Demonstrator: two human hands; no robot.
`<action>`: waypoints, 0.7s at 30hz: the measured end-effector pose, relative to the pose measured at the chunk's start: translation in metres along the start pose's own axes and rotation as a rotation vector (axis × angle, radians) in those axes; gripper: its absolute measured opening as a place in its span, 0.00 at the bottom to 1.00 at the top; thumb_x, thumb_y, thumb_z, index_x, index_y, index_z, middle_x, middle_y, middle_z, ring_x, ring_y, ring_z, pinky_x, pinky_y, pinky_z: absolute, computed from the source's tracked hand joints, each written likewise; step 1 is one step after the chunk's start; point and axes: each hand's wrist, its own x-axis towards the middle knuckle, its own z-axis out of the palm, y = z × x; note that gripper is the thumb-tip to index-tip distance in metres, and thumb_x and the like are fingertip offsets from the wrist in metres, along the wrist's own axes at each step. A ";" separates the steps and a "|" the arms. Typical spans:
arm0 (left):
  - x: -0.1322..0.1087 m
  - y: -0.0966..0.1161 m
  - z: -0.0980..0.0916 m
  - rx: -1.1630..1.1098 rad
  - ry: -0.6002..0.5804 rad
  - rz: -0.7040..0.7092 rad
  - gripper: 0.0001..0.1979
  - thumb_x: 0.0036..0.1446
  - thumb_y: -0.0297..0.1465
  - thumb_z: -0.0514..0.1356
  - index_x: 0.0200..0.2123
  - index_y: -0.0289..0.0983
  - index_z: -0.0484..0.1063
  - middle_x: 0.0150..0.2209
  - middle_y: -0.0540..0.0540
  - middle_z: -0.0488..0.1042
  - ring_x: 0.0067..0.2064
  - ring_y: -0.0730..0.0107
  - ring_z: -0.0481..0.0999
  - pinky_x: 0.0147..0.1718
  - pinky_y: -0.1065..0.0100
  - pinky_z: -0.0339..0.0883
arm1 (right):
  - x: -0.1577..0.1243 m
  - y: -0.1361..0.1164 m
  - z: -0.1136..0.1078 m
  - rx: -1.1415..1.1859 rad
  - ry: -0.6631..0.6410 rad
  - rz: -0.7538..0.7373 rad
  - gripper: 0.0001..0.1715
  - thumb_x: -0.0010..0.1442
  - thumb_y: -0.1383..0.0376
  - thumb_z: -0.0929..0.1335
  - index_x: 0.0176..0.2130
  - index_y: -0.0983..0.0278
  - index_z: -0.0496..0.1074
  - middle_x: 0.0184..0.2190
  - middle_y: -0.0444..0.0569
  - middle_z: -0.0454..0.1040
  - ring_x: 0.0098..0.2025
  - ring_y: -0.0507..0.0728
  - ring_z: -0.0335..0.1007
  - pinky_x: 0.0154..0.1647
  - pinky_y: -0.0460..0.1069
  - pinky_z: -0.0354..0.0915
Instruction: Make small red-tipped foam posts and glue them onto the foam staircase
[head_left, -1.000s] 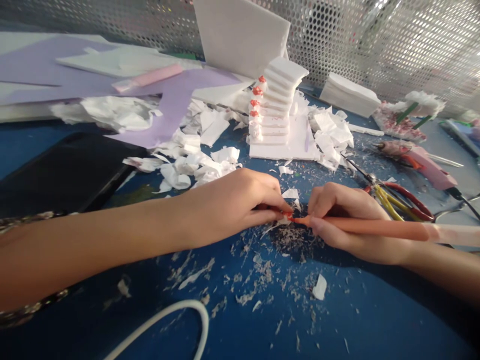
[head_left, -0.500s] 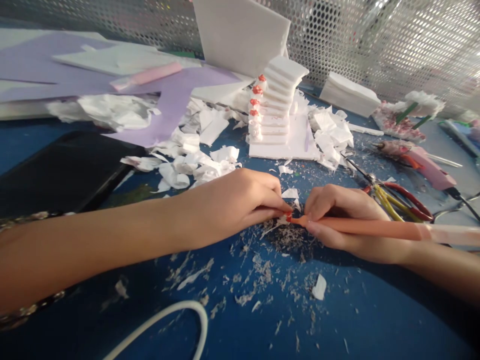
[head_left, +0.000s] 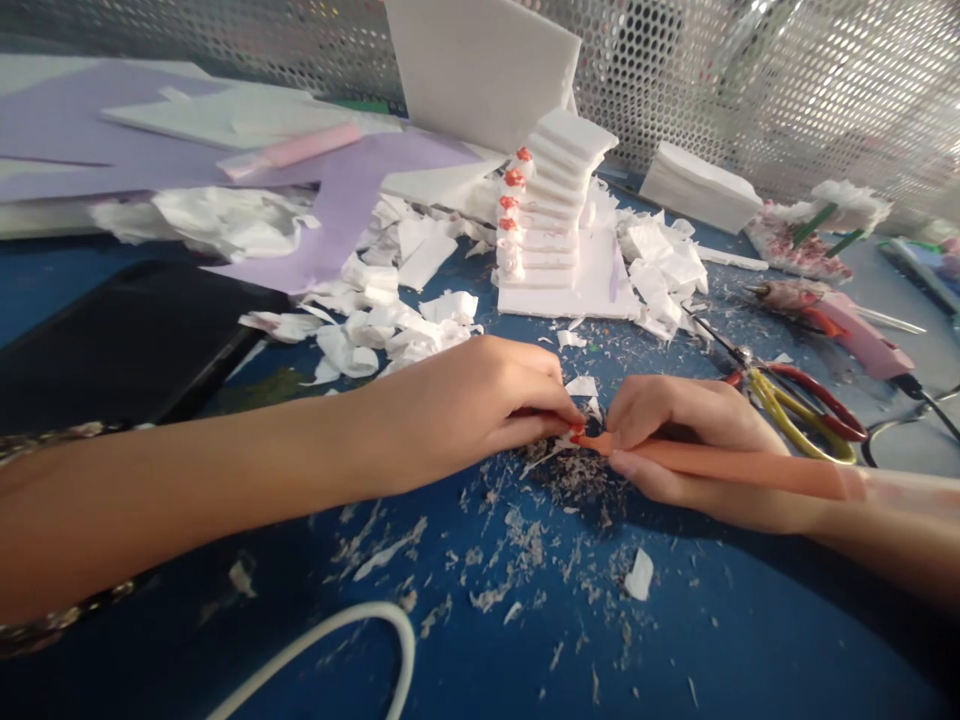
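Observation:
Between the pinched fingertips of my left hand [head_left: 517,395] is a small white piece coloured red [head_left: 577,434], mostly hidden by the fingers. My right hand [head_left: 675,415] grips an orange marker [head_left: 757,468] near its tip, the barrel lying back along the wrist. The marker's tip touches the red part of the small piece. Beyond the hands stands a stepped stack of white foam pieces [head_left: 555,215] on a white base. Small rosettes run down its left edge, the upper ones red [head_left: 514,178] and the lower ones white [head_left: 511,262].
White paper scraps [head_left: 397,330] lie left of the stack, with a black phone-like slab [head_left: 127,340] farther left. Scissors [head_left: 806,400] with red and yellow handles and a pink glue gun [head_left: 847,325] lie at right. A white cable [head_left: 397,625] curves in front.
My right hand and the marker have tilted slightly, the marker's back end now lower. The tip stays at the red piece; my left hand is nearly still.

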 end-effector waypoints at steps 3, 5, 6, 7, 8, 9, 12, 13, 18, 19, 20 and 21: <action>0.000 -0.001 0.000 -0.010 0.015 0.004 0.09 0.58 0.26 0.55 0.37 0.34 0.76 0.33 0.47 0.74 0.34 0.74 0.72 0.34 0.75 0.61 | -0.001 0.000 0.000 -0.018 0.037 0.002 0.08 0.55 0.71 0.66 0.28 0.64 0.60 0.24 0.41 0.66 0.27 0.46 0.65 0.27 0.43 0.61; 0.000 -0.001 0.001 -0.013 0.023 0.013 0.09 0.58 0.26 0.55 0.37 0.34 0.76 0.33 0.47 0.74 0.34 0.74 0.72 0.34 0.75 0.61 | -0.001 -0.001 0.000 -0.004 0.026 0.002 0.08 0.55 0.71 0.66 0.29 0.63 0.61 0.25 0.41 0.67 0.27 0.46 0.65 0.27 0.43 0.61; 0.000 -0.001 0.001 -0.014 0.025 0.017 0.09 0.58 0.26 0.55 0.37 0.34 0.76 0.33 0.47 0.74 0.34 0.75 0.72 0.34 0.75 0.61 | -0.002 -0.001 0.000 0.000 0.015 -0.002 0.07 0.55 0.71 0.66 0.30 0.63 0.61 0.26 0.41 0.68 0.28 0.46 0.65 0.27 0.43 0.62; 0.000 -0.001 0.001 -0.014 0.025 0.021 0.09 0.58 0.26 0.55 0.37 0.34 0.76 0.33 0.47 0.74 0.34 0.75 0.72 0.34 0.76 0.61 | -0.002 -0.002 0.000 -0.002 0.008 -0.008 0.06 0.55 0.71 0.66 0.30 0.63 0.62 0.26 0.42 0.68 0.28 0.46 0.65 0.28 0.43 0.62; 0.000 -0.001 0.001 -0.011 0.024 0.021 0.09 0.58 0.26 0.55 0.37 0.34 0.76 0.33 0.47 0.74 0.34 0.75 0.72 0.34 0.76 0.61 | -0.002 -0.002 0.000 -0.009 0.008 -0.011 0.06 0.55 0.71 0.66 0.31 0.63 0.62 0.27 0.42 0.68 0.28 0.46 0.66 0.29 0.43 0.62; -0.001 -0.001 0.001 -0.007 0.021 0.018 0.09 0.58 0.26 0.55 0.37 0.34 0.76 0.33 0.47 0.74 0.35 0.75 0.72 0.34 0.76 0.61 | -0.003 -0.003 0.000 -0.015 0.014 -0.012 0.06 0.54 0.71 0.66 0.31 0.63 0.62 0.27 0.42 0.68 0.28 0.46 0.65 0.29 0.43 0.62; -0.001 -0.001 0.001 0.001 0.023 0.013 0.09 0.58 0.26 0.55 0.37 0.33 0.76 0.33 0.47 0.74 0.34 0.74 0.72 0.33 0.75 0.61 | -0.003 -0.002 0.001 -0.032 0.044 -0.017 0.07 0.55 0.72 0.66 0.30 0.64 0.61 0.25 0.41 0.65 0.27 0.45 0.63 0.27 0.42 0.61; -0.001 -0.001 0.001 0.000 0.025 0.015 0.09 0.58 0.26 0.55 0.37 0.33 0.76 0.33 0.47 0.74 0.34 0.74 0.72 0.33 0.75 0.61 | -0.003 -0.002 0.001 -0.029 0.041 -0.020 0.07 0.55 0.72 0.66 0.30 0.64 0.61 0.25 0.41 0.65 0.27 0.45 0.64 0.27 0.42 0.61; -0.001 -0.002 -0.001 0.008 0.013 0.042 0.10 0.58 0.25 0.54 0.38 0.33 0.76 0.34 0.47 0.74 0.35 0.74 0.72 0.34 0.75 0.61 | -0.004 -0.001 0.001 -0.028 0.002 -0.054 0.07 0.55 0.72 0.66 0.31 0.63 0.61 0.27 0.41 0.66 0.29 0.45 0.65 0.30 0.43 0.62; -0.001 -0.002 -0.001 0.010 0.007 0.042 0.10 0.59 0.25 0.54 0.38 0.33 0.75 0.34 0.47 0.74 0.35 0.74 0.72 0.34 0.75 0.61 | -0.004 0.000 0.001 -0.036 0.005 -0.055 0.07 0.55 0.71 0.66 0.31 0.64 0.61 0.26 0.41 0.66 0.29 0.45 0.65 0.30 0.43 0.62; -0.001 -0.002 -0.001 0.010 0.006 0.043 0.10 0.59 0.25 0.54 0.38 0.33 0.75 0.34 0.47 0.74 0.35 0.74 0.72 0.35 0.75 0.61 | -0.003 0.000 0.001 -0.043 0.010 -0.051 0.07 0.55 0.71 0.66 0.31 0.63 0.61 0.26 0.41 0.66 0.29 0.45 0.64 0.29 0.43 0.62; -0.001 -0.002 -0.001 0.008 0.007 0.045 0.10 0.59 0.26 0.54 0.38 0.33 0.75 0.34 0.47 0.74 0.35 0.74 0.72 0.35 0.75 0.61 | -0.003 0.000 0.001 -0.047 0.014 -0.047 0.07 0.55 0.71 0.66 0.31 0.63 0.61 0.26 0.41 0.66 0.29 0.45 0.65 0.29 0.43 0.62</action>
